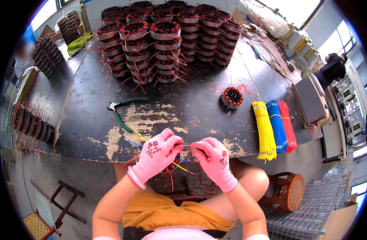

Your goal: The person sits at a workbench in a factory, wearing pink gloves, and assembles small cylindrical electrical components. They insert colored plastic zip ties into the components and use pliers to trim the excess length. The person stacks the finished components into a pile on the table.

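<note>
Both my hands wear pink gloves and are pinched close together at the table's front edge. My left hand (158, 152) and my right hand (212, 159) each grip a thin wire (186, 145) that runs between their fingertips. Below them a motor stator (170, 168) with red windings is mostly hidden by my left hand. A yellow wire (181, 167) and a blue wire (183, 160) stick out around it; other ends of yellow and blue show beyond my left hand. Ahead of that hand lie green-handled cutting pliers (118, 107), their jaws pointing left.
Tall stacks of stators (151, 48) stand at the back of the worn table (199, 108). One single stator (232, 98) sits right of centre. Yellow (263, 130), blue (277, 126) and red (287, 126) wire bundles lie at the right. A wooden stool (285, 192) stands below.
</note>
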### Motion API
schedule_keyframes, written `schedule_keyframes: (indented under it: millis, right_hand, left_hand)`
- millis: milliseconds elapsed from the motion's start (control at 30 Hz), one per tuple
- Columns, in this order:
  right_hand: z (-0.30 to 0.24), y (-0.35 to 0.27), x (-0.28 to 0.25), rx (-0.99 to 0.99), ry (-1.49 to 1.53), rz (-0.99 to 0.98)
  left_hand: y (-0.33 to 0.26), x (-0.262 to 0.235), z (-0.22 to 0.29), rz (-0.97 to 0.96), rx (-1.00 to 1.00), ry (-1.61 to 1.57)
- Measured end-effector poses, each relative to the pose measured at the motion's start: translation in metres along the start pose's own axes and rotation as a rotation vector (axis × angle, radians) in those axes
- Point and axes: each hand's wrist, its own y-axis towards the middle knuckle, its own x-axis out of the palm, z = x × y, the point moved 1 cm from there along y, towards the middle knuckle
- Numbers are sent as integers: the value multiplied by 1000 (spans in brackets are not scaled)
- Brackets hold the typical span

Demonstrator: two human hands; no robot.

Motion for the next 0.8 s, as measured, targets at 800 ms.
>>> schedule_keyframes:
  millis: [800]
  right_hand:
    - [17,34,-2,514,510,-431]
  left_hand:
    - [-4,15,14,26,23,43]
